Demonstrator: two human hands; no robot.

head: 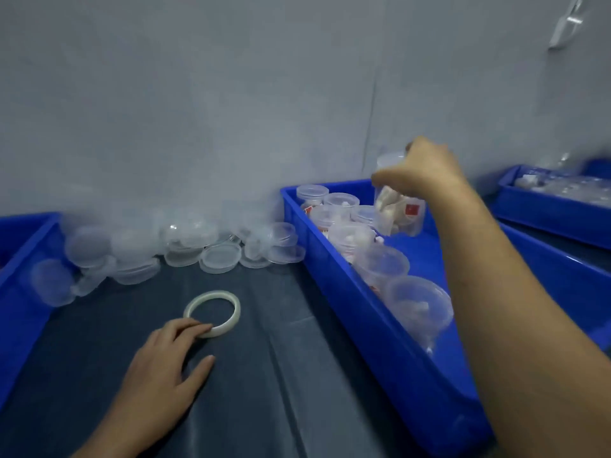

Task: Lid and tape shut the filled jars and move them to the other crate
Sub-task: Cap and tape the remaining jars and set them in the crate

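Observation:
My right hand (420, 170) grips the top of a clear filled jar (400, 214) with a red label and holds it above the back of the blue crate (380, 319) on the right. Several more clear jars (344, 223) stand or lie in that crate. My left hand (165, 365) lies flat on the dark table (274, 375), its fingertips resting on the near edge of a white tape roll (213, 313). A heap of clear lids (172, 249) is piled against the wall behind the tape. Another blue crate (20, 292) shows at the left edge.
A third blue crate (549, 209) holding clear plastic items stands at the far right behind the jar crate. A grey wall closes off the back of the table. The table cover has creases running toward me.

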